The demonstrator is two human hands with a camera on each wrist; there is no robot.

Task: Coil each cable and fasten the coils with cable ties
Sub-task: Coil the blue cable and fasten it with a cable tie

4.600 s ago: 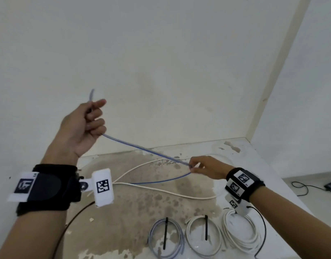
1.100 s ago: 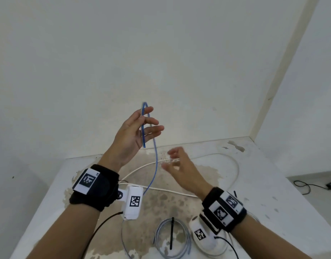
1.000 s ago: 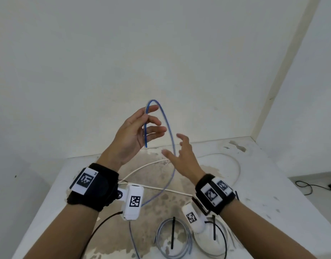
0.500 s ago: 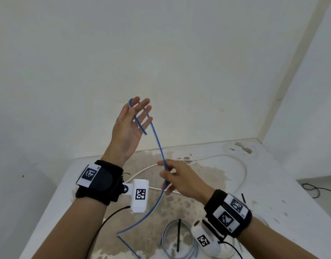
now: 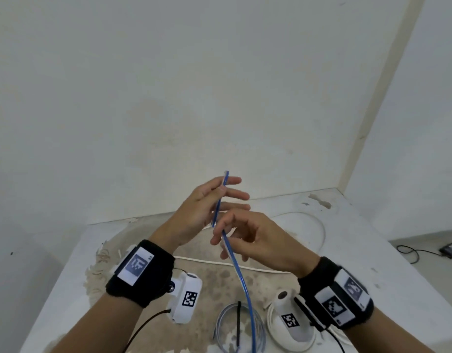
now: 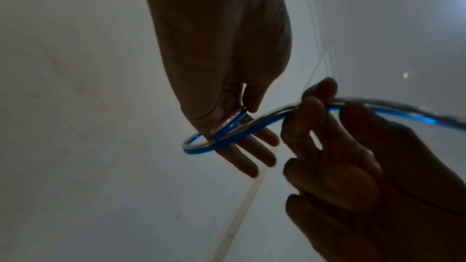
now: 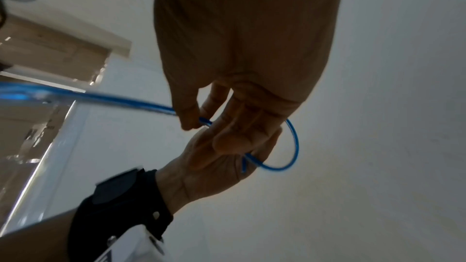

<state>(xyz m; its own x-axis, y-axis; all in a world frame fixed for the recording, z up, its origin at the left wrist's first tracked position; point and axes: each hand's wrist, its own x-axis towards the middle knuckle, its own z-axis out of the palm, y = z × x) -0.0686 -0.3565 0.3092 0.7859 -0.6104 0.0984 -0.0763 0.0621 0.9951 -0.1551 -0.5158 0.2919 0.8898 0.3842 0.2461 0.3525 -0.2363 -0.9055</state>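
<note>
A blue cable (image 5: 241, 281) rises from the table's front edge to my two hands, which are held together above the table. My left hand (image 5: 219, 197) has straight fingers pointing right. One small loop of the blue cable (image 6: 196, 143) passes round them, and the thumb presses the cable's end against them. My right hand (image 5: 226, 238) is just below and to the right, pinching the cable (image 7: 293, 140) between thumb and forefinger close to the left palm. The long remainder trails down out of view.
A grey coil (image 5: 219, 324) with a black tie (image 5: 238, 322) lies at the table's front. A white coil (image 5: 272, 324) sits partly under my right wrist camera. A loose white cable (image 5: 319, 225) curves across the stained table (image 5: 372, 263). Walls close off the back and right.
My right hand has slid up the blue cable and carried it to the left palm. The left hand came down and turned its fingers to the right, with a loop round them.
</note>
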